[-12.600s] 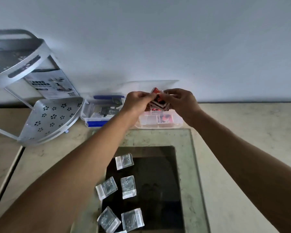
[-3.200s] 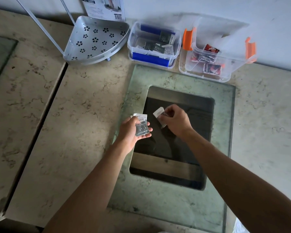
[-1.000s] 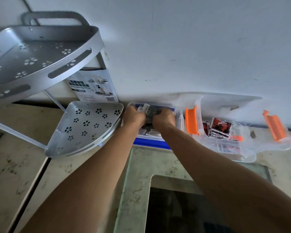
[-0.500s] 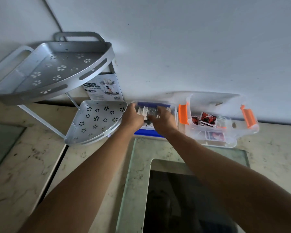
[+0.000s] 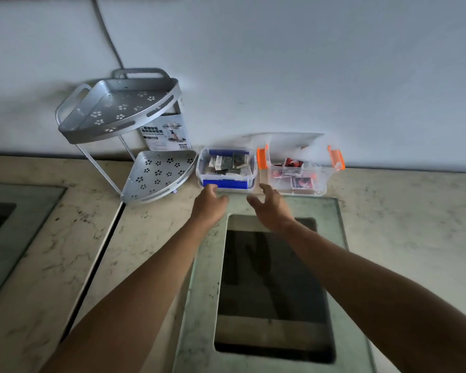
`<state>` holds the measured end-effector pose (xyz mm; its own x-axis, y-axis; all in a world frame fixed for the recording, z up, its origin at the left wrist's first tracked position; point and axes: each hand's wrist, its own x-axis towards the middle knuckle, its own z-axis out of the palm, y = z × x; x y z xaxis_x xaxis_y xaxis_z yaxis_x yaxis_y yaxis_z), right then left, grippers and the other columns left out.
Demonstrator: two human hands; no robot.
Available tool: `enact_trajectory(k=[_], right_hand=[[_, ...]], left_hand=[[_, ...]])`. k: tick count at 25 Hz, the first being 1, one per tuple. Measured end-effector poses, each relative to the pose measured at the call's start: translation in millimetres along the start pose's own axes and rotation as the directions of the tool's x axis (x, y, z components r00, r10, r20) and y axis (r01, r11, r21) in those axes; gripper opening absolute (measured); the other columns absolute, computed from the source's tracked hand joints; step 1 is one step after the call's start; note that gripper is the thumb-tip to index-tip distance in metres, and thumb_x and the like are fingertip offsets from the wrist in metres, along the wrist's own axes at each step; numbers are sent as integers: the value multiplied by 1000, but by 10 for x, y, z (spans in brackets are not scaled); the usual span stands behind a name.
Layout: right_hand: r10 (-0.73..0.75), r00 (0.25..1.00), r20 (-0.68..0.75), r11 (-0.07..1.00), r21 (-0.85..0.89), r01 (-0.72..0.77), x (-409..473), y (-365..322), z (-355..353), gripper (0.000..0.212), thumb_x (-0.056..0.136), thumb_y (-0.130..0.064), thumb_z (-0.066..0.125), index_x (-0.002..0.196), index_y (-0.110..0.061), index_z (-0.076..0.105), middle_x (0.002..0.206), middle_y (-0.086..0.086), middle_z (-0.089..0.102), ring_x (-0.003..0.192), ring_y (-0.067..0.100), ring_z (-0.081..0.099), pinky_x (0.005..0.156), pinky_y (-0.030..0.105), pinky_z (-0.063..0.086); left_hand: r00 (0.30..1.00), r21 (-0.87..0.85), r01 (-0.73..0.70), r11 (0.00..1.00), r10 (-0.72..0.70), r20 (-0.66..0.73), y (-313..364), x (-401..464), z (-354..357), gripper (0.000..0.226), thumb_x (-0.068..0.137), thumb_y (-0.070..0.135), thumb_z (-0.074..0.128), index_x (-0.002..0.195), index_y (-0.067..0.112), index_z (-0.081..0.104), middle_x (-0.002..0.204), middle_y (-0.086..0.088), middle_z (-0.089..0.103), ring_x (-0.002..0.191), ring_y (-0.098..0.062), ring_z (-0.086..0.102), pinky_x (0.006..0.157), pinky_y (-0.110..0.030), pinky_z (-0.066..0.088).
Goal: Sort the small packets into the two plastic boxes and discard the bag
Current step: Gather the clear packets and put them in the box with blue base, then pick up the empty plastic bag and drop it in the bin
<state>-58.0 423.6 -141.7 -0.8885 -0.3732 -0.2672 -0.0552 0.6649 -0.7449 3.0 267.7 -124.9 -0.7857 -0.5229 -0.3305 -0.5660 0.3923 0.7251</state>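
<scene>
Two clear plastic boxes stand against the wall. The blue-latched box (image 5: 226,183) on the left holds several grey and white packets (image 5: 228,164). The orange-latched box (image 5: 334,160) on the right holds several red and black packets (image 5: 293,164). My left hand (image 5: 209,203) hovers just in front of the blue-latched box, fingers relaxed, holding nothing. My right hand (image 5: 272,208) is beside it, fingers spread and empty, in front of the gap between the boxes. No bag is in view.
A silver two-tier corner rack (image 5: 124,122) stands left of the boxes with a printed card (image 5: 167,134) behind it. A glass panel with a dark recess (image 5: 275,286) lies in the marble counter (image 5: 401,224) under my forearms. Another panel (image 5: 0,224) is at far left.
Both hands have come out of the blue-latched box and drawn back toward me, leaving the grey packets inside. The view has pulled back and tilted down.
</scene>
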Motion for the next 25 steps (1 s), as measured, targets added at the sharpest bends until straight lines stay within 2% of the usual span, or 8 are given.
enact_trajectory(k=[2,5,8,12,16,20,25], right_hand=[[27,1000,15,999,-28,-26,-370,174,-41,65,96,-48,55,151,-19,34,152,16,44,133,32,49,108,44,45],[39,999,6,997,-60,-39,-956,455,-44,63,96,-46,56,149,-18,37,148,15,48,131,30,51,105,37,42],[57,998,1,997,-54,-57,-1382,675,-32,65,96,-48,55,151,-17,36,150,15,45,135,30,48,108,39,41],[73,997,-31,996,-42,-74,-1664,850,-68,66,96,-51,53,152,-19,35,153,12,43,136,28,47,107,40,43],[95,990,-108,995,10,-95,-1841,1047,-157,63,97,-50,52,150,-21,37,151,10,46,134,27,49,104,39,44],[183,970,-160,982,69,-174,-2089,1412,-324,59,98,-46,53,148,-18,41,148,12,49,131,30,52,102,36,43],[396,879,-265,915,196,-353,-2568,2184,-672,53,96,-39,59,141,-15,49,140,16,55,126,34,56,104,38,44]], left_hand=[[1000,30,-3,1000,2,22,-14,-315,95,51,93,25,55,142,15,46,141,-7,57,121,-25,58,88,-32,43],[996,69,-35,997,28,87,-161,-838,354,48,93,28,57,139,16,49,138,-8,60,121,-27,59,91,-31,43],[983,101,-60,993,41,177,-309,-1257,543,50,95,30,59,141,16,48,139,-10,59,123,-28,58,94,-32,43],[974,159,-74,984,37,224,-432,-1537,664,53,97,32,57,145,15,44,144,-11,55,126,-27,56,101,-36,46],[967,163,-115,980,72,246,-340,-1690,838,53,97,33,56,146,16,43,144,-10,54,123,-27,58,100,-36,48],[941,200,-171,965,99,325,-172,-1790,1211,50,97,34,56,144,19,44,141,-6,56,121,-24,57,91,-31,44],[846,253,-291,923,124,519,105,-2036,1990,48,96,33,55,140,18,48,137,-5,59,122,-25,57,98,-34,44]])
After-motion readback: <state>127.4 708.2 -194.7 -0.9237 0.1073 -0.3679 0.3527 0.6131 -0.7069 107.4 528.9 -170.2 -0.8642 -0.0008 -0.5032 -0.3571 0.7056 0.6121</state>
